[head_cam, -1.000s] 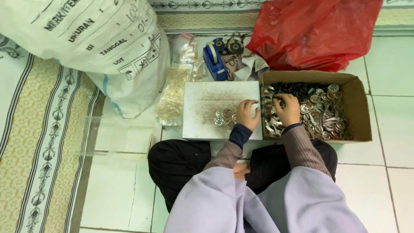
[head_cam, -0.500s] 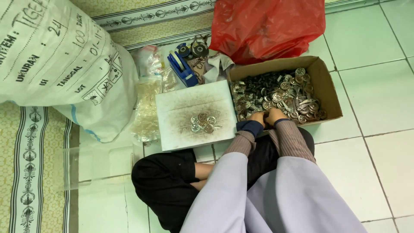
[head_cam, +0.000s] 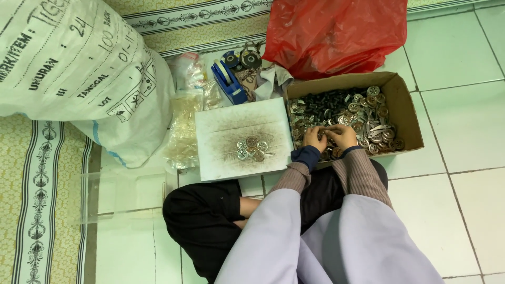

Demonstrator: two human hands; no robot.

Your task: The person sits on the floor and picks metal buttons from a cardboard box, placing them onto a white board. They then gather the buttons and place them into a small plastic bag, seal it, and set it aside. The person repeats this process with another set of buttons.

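A cardboard box [head_cam: 407, 113] on the tiled floor holds a heap of small round metal discs [head_cam: 374, 118] and dark metal bits. My left hand [head_cam: 314, 138] and my right hand [head_cam: 342, 135] rest side by side, knuckles up, in the box's near left part, with the fingers curled down into the pieces. The fingertips are hidden, so I cannot tell what they hold. To the left of the box lies a white square board [head_cam: 221, 152] with several metal discs [head_cam: 252, 148] clustered at its middle.
A big white woven sack [head_cam: 73, 68] lies at the left and a red plastic bag [head_cam: 336, 31] behind the box. A blue tape dispenser [head_cam: 228, 81], clear plastic bags [head_cam: 184, 126] and a clear plastic tray [head_cam: 121, 194] are nearby. My crossed legs [head_cam: 210, 221] are just below the board.
My left hand has moved from the board's right edge into the box, beside my right hand. The view has shifted a little.
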